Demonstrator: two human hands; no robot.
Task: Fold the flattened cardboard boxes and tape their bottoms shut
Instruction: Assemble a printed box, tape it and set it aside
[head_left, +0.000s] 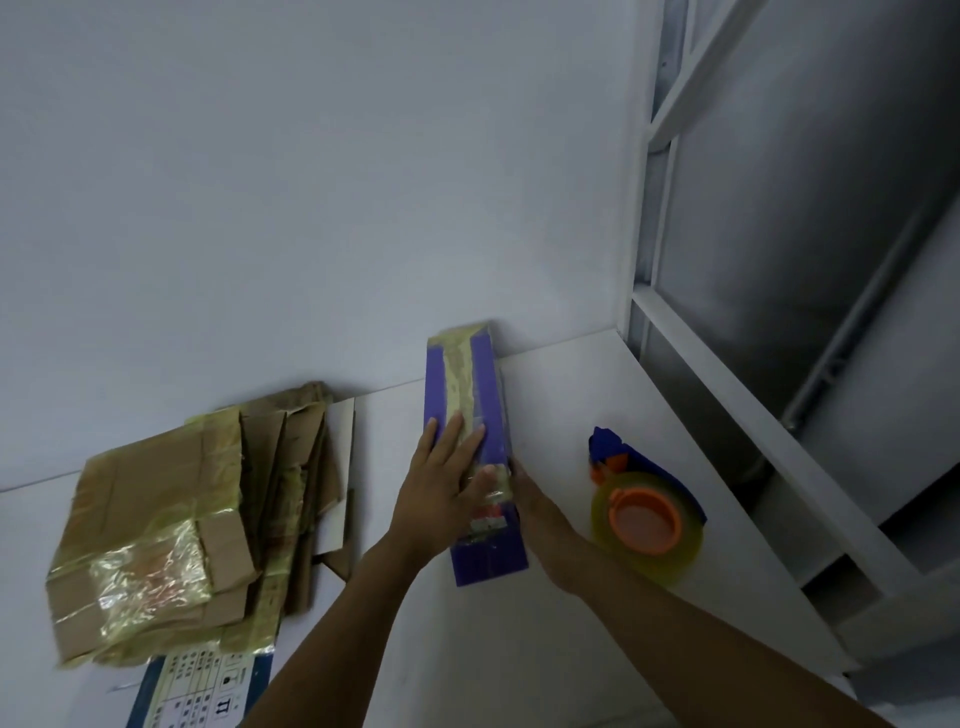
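Note:
A long, narrow purple cardboard box (488, 415) lies on the white table (405, 623), its far end against the wall. A strip of yellowish tape runs along its upper face. My left hand (441, 488) lies flat on that tape with straight fingers, pressing it down. My right hand (524, 493) is against the box's right side; its thumb lies over the top face and its fingers are hidden behind the box. A tape dispenser (644, 519) with an orange core and a blue handle lies on the table, to the right of the box.
A pile of flattened brown cardboard boxes (182, 519) with yellowish tape on them lies at the left. Under it sticks out a printed blue and white sheet (202, 686). A white wall stands behind the table. A white frame (727, 364) borders the table's right edge.

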